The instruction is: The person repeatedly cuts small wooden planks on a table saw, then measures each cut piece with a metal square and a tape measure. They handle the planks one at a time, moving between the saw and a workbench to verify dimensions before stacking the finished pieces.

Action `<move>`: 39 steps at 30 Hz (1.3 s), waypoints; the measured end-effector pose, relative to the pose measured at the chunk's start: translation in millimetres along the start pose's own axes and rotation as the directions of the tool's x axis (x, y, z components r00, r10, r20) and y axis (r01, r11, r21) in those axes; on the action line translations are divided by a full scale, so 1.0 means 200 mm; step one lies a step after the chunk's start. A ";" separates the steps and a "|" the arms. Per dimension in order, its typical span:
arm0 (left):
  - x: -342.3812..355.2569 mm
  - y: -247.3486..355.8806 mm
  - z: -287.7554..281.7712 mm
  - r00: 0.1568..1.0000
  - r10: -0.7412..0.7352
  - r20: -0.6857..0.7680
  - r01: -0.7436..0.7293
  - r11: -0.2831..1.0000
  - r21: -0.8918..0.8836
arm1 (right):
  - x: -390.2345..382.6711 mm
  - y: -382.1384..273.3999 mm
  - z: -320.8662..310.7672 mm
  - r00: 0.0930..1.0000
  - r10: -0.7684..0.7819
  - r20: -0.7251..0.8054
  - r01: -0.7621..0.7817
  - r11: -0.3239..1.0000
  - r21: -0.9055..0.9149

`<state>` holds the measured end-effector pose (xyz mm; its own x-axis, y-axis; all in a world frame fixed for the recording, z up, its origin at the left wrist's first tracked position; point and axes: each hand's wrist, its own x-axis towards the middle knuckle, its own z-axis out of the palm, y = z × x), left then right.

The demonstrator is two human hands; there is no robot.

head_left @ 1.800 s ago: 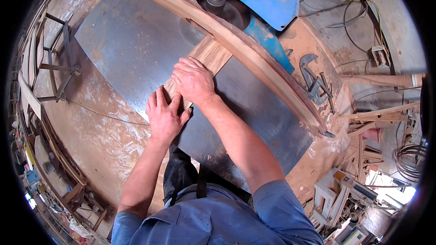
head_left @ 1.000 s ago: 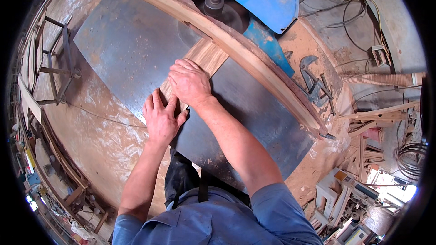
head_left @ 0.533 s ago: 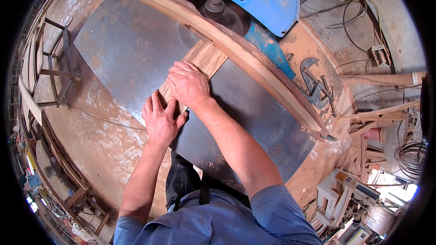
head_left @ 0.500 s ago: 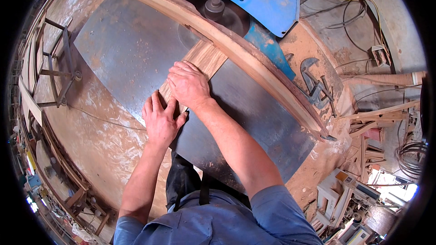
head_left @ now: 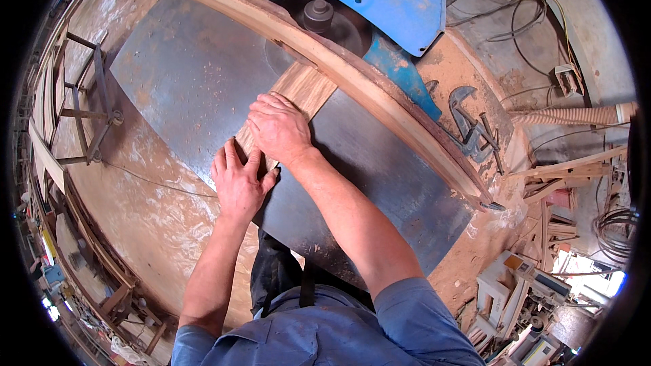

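Note:
A short, flat wooden board (head_left: 306, 88) with striped grain lies on the grey metal machine table (head_left: 366, 163). Its far end meets the long wooden fence (head_left: 390, 95), beside a notch in that fence. My right hand (head_left: 279, 129) presses on the board's middle, fingers closed over its left edge. Around the near end, by the table's front edge, my left hand (head_left: 239, 179) grips with fingers on one side and thumb on the other. The palms hide much of the near half. Behind the fence stands a dark round spindle (head_left: 318, 15), its surrounding disc blurred.
A blue metal guard (head_left: 400, 3) covers part of the machine behind the fence. Right of it, a metal clamp (head_left: 471, 129) lies in sawdust. A metal rack (head_left: 85, 112) with long boards stands at left. Wood offcuts (head_left: 563, 176) and a ribbed hose (head_left: 576, 117) are at right.

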<state>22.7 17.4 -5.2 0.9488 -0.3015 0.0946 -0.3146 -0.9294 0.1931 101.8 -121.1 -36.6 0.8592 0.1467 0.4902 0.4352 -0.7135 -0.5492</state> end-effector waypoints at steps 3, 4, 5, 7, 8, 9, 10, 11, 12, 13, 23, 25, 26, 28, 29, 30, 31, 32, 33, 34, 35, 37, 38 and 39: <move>0.00 -0.01 0.00 1.000 0.000 -0.002 0.000 1.000 0.004 | 0.01 0.00 0.00 1.000 -0.004 0.005 0.004 1.000 -0.005; 0.00 -0.01 0.01 1.000 -0.001 -0.004 0.001 1.000 0.005 | 0.01 0.00 0.00 1.000 -0.001 0.003 0.001 1.000 -0.002; 0.00 -0.01 0.01 1.000 -0.001 -0.006 0.002 1.000 0.007 | 0.01 0.00 0.00 1.000 0.003 0.001 -0.003 1.000 0.002; 0.01 -0.01 0.01 1.000 0.000 -0.007 0.000 1.000 0.010 | 0.01 0.00 0.02 1.000 -0.003 -0.012 0.003 1.000 0.010; 0.01 -0.01 0.01 1.000 0.001 -0.007 -0.001 1.000 0.011 | 0.01 0.01 0.02 1.000 -0.006 -0.019 0.006 1.000 0.014; 0.01 -0.01 0.00 1.000 -0.008 -0.002 0.008 1.000 0.003 | 0.01 0.01 0.02 1.000 -0.012 -0.015 0.012 1.000 0.010; 0.01 -0.01 0.00 1.000 -0.016 0.002 0.016 1.000 -0.005 | 0.01 0.01 0.02 1.000 -0.018 -0.011 0.018 1.000 0.007; 0.01 -0.01 -0.01 1.000 -0.025 0.007 0.025 1.000 -0.013 | 0.02 0.00 0.02 1.000 -0.024 -0.007 0.024 1.000 0.003; 0.02 -0.01 -0.01 1.000 -0.019 0.007 0.019 1.000 -0.004 | 0.02 0.01 0.02 1.000 -0.020 -0.009 0.020 1.000 0.007; 0.02 -0.02 0.00 1.000 -0.013 0.007 0.013 1.000 0.005 | 0.02 0.01 0.03 1.000 -0.016 -0.010 0.016 1.000 0.012; 0.03 -0.03 -0.01 1.000 -0.018 -0.003 0.018 1.000 0.012 | 0.04 0.00 0.04 1.000 -0.028 -0.006 0.028 1.000 -0.003; 0.04 -0.04 -0.01 1.000 -0.018 0.000 0.018 1.000 0.013 | 0.05 0.00 0.04 1.000 -0.025 0.006 0.025 1.000 0.001; 0.04 -0.04 -0.01 1.000 -0.018 0.002 0.018 1.000 0.013 | 0.05 0.00 0.04 1.000 -0.024 0.013 0.024 1.000 0.004; 0.04 -0.05 -0.01 1.000 -0.012 0.017 0.011 1.000 0.026 | 0.06 0.00 0.04 1.000 -0.025 0.012 0.025 1.000 -0.002; 0.05 -0.06 -0.01 1.000 -0.008 0.025 0.008 0.999 0.032 | 0.06 0.00 0.05 1.000 -0.026 0.012 0.026 1.000 -0.004; 0.05 -0.06 -0.01 1.000 -0.011 0.024 0.010 0.999 0.034 | 0.07 0.00 0.05 1.000 -0.028 0.011 0.028 1.000 -0.004; 0.05 -0.06 -0.01 1.000 -0.013 0.023 0.012 0.999 0.036 | 0.07 0.00 0.05 1.000 -0.029 0.011 0.030 1.000 -0.005; 0.05 -0.07 -0.01 1.000 -0.015 0.022 0.014 0.999 0.038 | 0.08 0.00 0.05 0.999 -0.031 0.010 0.031 1.000 -0.005; 0.05 -0.07 -0.01 1.000 -0.013 0.019 0.013 0.999 0.038 | 0.08 0.00 0.05 0.999 -0.031 0.011 0.031 1.000 -0.001; 0.06 -0.08 -0.01 1.000 -0.012 0.016 0.011 0.999 0.039 | 0.08 -0.01 0.05 0.999 -0.030 0.012 0.030 1.000 0.002; 0.06 -0.08 -0.01 1.000 -0.010 0.012 0.009 0.999 0.039 | 0.09 -0.01 0.06 0.999 -0.030 0.013 0.030 1.000 0.005; 0.07 -0.09 -0.01 1.000 -0.009 0.008 0.009 0.999 0.039 | 0.09 0.00 0.07 1.000 -0.023 0.007 0.023 1.000 0.015; 0.07 -0.09 -0.01 1.000 -0.009 0.006 0.009 0.999 0.038 | 0.10 0.00 0.08 1.000 -0.019 0.004 0.019 1.000 0.019; 0.07 -0.09 -0.02 1.000 -0.009 0.006 0.009 0.999 0.037 | 0.10 0.00 0.08 1.000 -0.019 -0.002 0.019 1.000 0.019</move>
<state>42.2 30.7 -4.4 0.9518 -0.2942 0.0865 -0.3047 -0.9392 0.1580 123.3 -107.1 -38.2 0.8504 0.1588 0.5015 0.4563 -0.6972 -0.5530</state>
